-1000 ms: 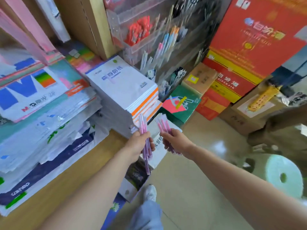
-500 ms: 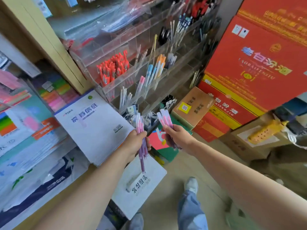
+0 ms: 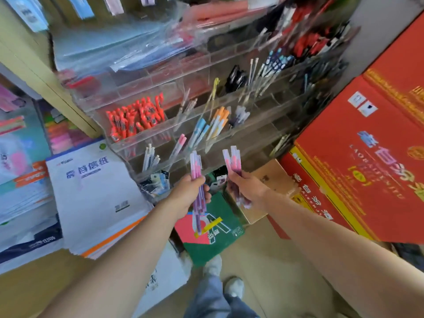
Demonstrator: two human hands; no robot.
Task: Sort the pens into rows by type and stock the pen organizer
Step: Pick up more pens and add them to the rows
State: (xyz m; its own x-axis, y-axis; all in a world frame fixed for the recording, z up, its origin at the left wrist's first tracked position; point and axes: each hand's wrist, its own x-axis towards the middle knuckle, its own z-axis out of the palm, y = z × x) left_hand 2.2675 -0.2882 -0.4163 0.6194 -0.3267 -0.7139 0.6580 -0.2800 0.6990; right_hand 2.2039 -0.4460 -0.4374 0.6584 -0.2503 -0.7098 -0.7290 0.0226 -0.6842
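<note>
A clear tiered pen organizer [image 3: 146,143] rises in front of me, its compartments holding red pens [image 3: 135,118], blue and orange capped pens [image 3: 213,125], one pink capped pen [image 3: 180,143] and dark pens higher up. My left hand [image 3: 190,196] is shut on a bundle of pink and purple pens [image 3: 196,171] held upright. My right hand [image 3: 246,191] is shut on a second bundle of the same pink pens [image 3: 232,160], caps up. Both bundles hover just below the organizer's lower rows, a short gap between them.
Stacks of paper pads [image 3: 91,193] and packaged stationery lie on a wooden shelf at the left. Red cartons [image 3: 358,161] stand at the right, a brown box [image 3: 273,180] and a green box [image 3: 213,232] sit on the floor below the organizer. My feet are at the bottom.
My view has tilted up from the floor and paper stacks to the organizer. Both hands have risen with their pen bundles toward its lower rows and moved slightly apart.
</note>
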